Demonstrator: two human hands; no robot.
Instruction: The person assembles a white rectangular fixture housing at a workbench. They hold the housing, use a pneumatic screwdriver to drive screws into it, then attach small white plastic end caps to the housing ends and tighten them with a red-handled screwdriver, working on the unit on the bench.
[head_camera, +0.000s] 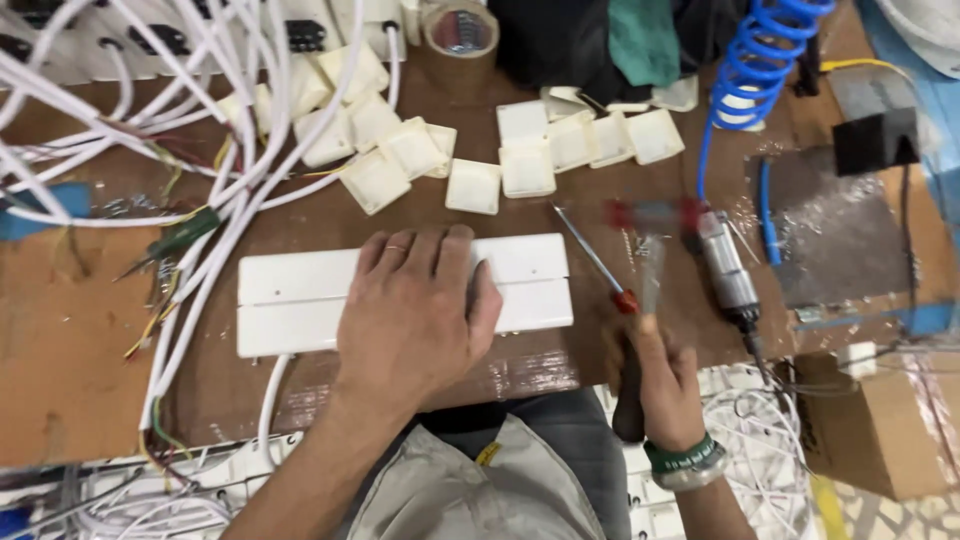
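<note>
My left hand (415, 315) lies flat, fingers together, on a long white plastic casing (290, 295) that rests on the brown workbench. My right hand (665, 385) grips the dark wooden handle of a hammer (650, 250), whose red head is blurred just right of the casing. A screwdriver (592, 255) with a red handle lies slanted between the casing and the hammer.
Several small white square plastic caps (525, 165) lie scattered behind the casing. White cables (225, 150) fan across the left. A roll of brown tape (460, 35) stands at the back. A pneumatic tool (728, 270) with a blue coiled hose (755, 60) sits right, above a cardboard box (880, 420).
</note>
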